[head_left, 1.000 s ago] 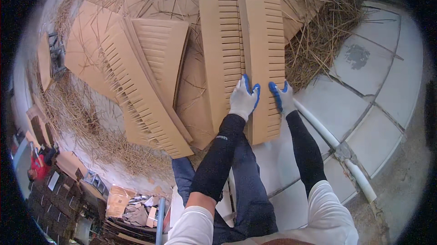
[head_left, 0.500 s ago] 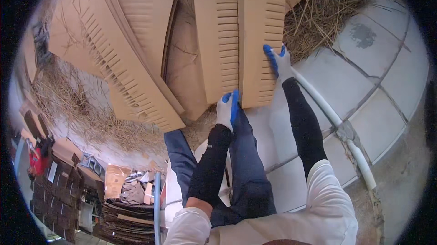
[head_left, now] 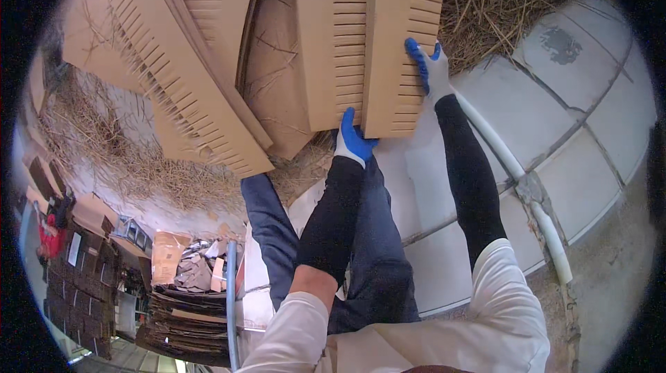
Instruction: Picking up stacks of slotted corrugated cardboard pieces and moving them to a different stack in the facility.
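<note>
A folded brown cardboard sheet (head_left: 392, 47) with rows of cut slots lies in front of me, a raised crease running lengthwise between its two panels. My left hand (head_left: 355, 143), in a white glove with blue coating, is closed at its near end. The thumb rests on top of the left panel and the other fingers are mostly hidden. Along the right edge, my right hand (head_left: 433, 71), gloved alike, touches the board with fingers stretched and apart. Another slotted cardboard piece (head_left: 173, 75) lies slanted to the left, on more flat board.
Dry straw (head_left: 510, 19) is heaped at the far right, with more straw (head_left: 132, 158) at the left. A white pipe (head_left: 496, 141) crosses the pale slabs on my right. Stacked dark cardboard (head_left: 187, 324) stands lower left beside a blue-grey post (head_left: 232, 297).
My left hand has turned, showing more blue coating, with its thumb now over the board. The right hand keeps its place on the edge. The whole view has shifted slightly.
</note>
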Demonstrator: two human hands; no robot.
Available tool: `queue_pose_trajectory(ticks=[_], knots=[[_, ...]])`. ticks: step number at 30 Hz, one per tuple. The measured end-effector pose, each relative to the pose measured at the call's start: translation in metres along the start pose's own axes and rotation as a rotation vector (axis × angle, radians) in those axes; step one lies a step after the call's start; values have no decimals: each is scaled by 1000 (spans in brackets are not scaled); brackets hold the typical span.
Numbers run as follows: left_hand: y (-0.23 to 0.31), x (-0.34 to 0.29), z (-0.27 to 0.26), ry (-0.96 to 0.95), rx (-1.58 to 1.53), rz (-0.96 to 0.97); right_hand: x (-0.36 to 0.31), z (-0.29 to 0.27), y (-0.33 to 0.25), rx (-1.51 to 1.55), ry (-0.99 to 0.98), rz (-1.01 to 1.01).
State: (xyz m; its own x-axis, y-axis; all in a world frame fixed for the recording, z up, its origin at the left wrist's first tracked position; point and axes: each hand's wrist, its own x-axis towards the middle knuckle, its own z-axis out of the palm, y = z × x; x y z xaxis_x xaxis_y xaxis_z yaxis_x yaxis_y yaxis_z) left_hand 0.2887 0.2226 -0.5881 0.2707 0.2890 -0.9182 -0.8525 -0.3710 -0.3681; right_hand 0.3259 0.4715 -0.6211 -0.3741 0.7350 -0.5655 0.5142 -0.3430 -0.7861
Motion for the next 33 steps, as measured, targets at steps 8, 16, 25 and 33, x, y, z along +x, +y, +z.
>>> queue_pose_trajectory(ticks=[8, 16, 25, 33], knots=[[-6, 22, -18, -119, -9, 98, -22, 20, -57, 20, -2, 97], [-10, 23, -16, -153, 153, 180, -15, 10, -40, -230, 47, -29], [-10, 18, -10, -94, 59, 143, -20, 9, -39, -434, 169, -56], [-9, 28, -12, -106, 32, 91, -22, 15, -37, -110, 73, 103]])
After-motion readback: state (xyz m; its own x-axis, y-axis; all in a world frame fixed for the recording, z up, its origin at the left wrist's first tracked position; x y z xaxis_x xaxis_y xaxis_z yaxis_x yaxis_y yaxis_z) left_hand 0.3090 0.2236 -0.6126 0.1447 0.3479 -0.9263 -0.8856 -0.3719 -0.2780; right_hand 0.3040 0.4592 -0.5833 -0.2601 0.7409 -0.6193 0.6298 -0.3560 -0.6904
